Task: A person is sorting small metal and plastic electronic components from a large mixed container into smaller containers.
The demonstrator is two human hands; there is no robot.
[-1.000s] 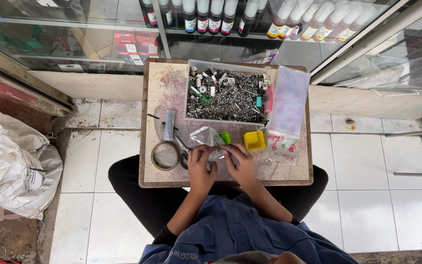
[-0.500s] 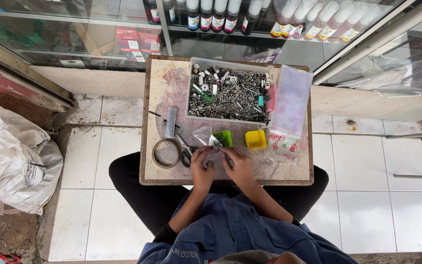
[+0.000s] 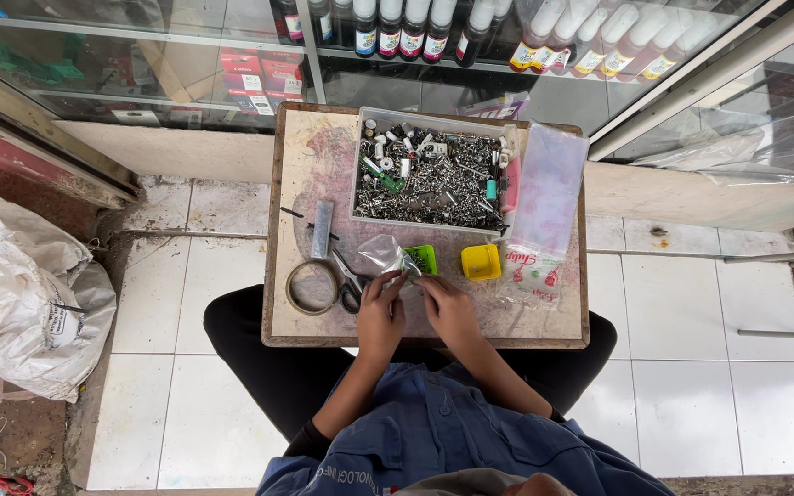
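Head view looks straight down on a person seated at a small worn wooden desk [image 3: 305,165] set on a white tiled floor [image 3: 186,303]. Far left, a crumpled white sack [image 3: 25,294] slumps on the floor, well apart from the desk. On the desk's left part lie a flat grey metal bar [image 3: 323,229], a ring of tape [image 3: 312,287] below it, and black-handled scissors [image 3: 352,285] just beside the ring. Both forearms, in dark cuffs and blue sleeves, angle up from the lap and converge over the desk's near edge. The left hand [image 3: 380,317] is curled, fingers pointing up toward a small clear plastic bag [image 3: 384,252], which it pinches at the lower end; the bag stands up crumpled just above the fingertips. The right hand [image 3: 448,308] sits close beside the left, almost touching, its fingers bent in toward the same bag; whether it grips the bag or some small piece I cannot tell, it is too small. Just behind the hands is a small green box [image 3: 424,259], and to its right a small yellow box [image 3: 481,262]. Further back stands a clear tray [image 3: 357,165] heaped with small metal parts [image 3: 434,179]. On the right of the desk lies a flat stack of clear plastic bags [image 3: 549,202]. Beyond the desk, a glass cabinet [image 3: 140,64] shows bottles [image 3: 397,23] in a row.
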